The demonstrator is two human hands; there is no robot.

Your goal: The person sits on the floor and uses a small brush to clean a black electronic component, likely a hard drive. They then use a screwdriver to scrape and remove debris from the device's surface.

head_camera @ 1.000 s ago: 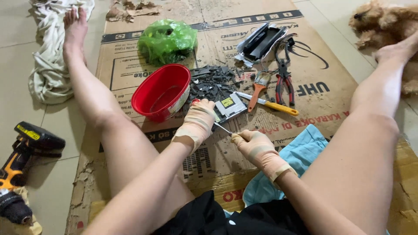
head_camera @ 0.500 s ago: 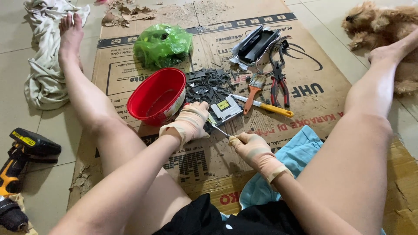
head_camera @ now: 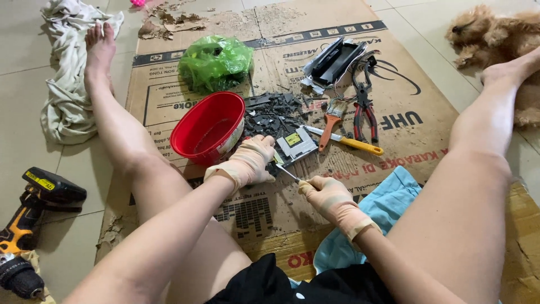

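I sit on the floor with legs spread, both hands in beige gloves. My left hand presses down on a small grey electronic part with a yellow label on the cardboard sheet. My right hand grips a thin screwdriver whose tip points up-left at the part's near edge. A pile of dark broken pieces lies just behind the part, next to a red plastic bowl.
Red-handled pliers, a paintbrush and a yellow-handled knife lie to the right; a black casing and green bag behind. A cordless drill lies left, a cloth far left, a fluffy dog right, blue cloth near.
Both hands keep their hold on the part and the screwdriver. The view has shifted slightly; the hands sit a bit lower and the screwdriver tip stays at the part.
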